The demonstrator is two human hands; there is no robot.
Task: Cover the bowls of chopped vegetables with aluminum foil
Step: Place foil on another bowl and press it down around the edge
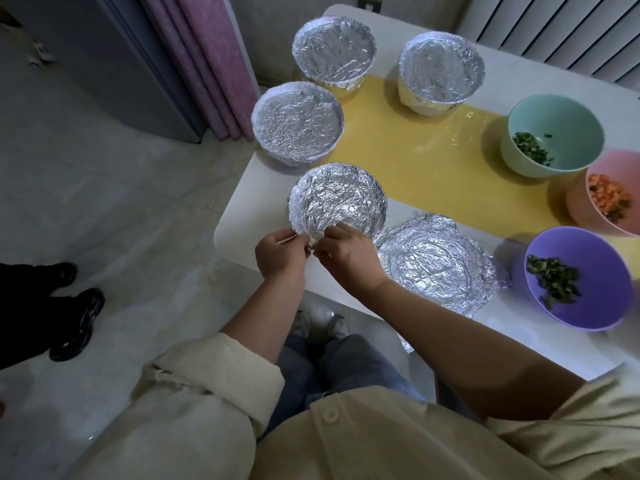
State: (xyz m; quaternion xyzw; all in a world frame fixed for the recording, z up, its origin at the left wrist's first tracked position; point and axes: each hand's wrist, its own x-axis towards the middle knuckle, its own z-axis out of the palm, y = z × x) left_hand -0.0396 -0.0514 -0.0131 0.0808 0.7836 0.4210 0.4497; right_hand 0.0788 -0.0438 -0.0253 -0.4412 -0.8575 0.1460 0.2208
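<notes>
A foil-covered bowl (337,199) stands at the table's near left corner. My left hand (280,252) and my right hand (349,254) both pinch the foil at its near rim, fingers curled. Three more foil-covered bowls (298,123), (334,50), (441,69) stand behind it. A loose crumpled foil sheet (436,265) lies flat to the right of my hands. Uncovered at the right are a green bowl (568,116), a pink bowl (599,168) and a purple bowl (595,251), each with chopped vegetables.
The white table (242,209) carries a yellow mat (415,150). A pink curtain (204,64) and a grey cabinet (104,64) stand to the left. Another person's black shoes (69,320) are on the floor at the left.
</notes>
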